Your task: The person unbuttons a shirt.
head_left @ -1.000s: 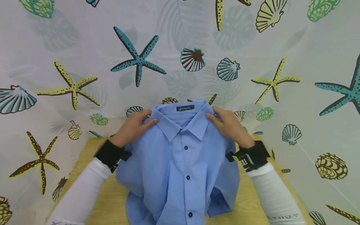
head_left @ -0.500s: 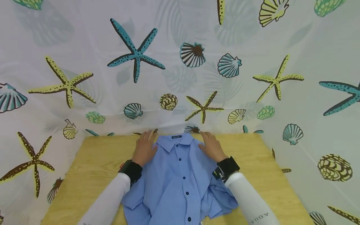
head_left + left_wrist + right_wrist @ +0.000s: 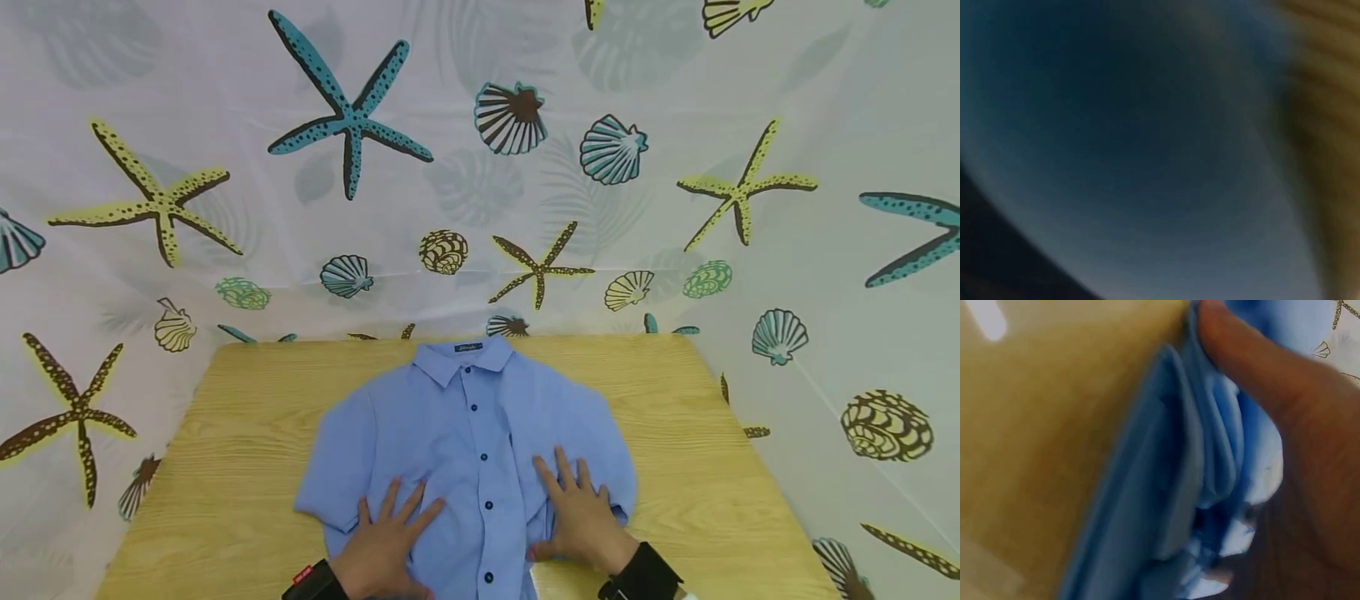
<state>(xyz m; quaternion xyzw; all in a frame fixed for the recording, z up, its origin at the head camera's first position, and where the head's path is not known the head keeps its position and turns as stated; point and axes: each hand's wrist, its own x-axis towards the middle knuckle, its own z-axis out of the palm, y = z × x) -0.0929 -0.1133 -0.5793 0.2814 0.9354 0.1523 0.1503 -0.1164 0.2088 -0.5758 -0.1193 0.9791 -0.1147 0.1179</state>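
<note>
A light blue button-up shirt lies front up on the wooden table, its collar toward the far edge and dark buttons down the middle. My left hand rests with spread fingers on the shirt's lower left front. On the lower right front lies my right hand, its fingers also spread. Bunched folds of blue cloth show beside my right thumb in the right wrist view. The left wrist view is dark and blurred, mostly filled by bluish cloth.
The wooden table extends on both sides of the shirt. Behind it and along the sides hangs a white curtain printed with starfish and shells. Black bands are on both wrists.
The shirt, held up by its collar a second ago, now lies on the table with its sleeves spread wider. Both hands have let go of it and slid down its front toward me.
</note>
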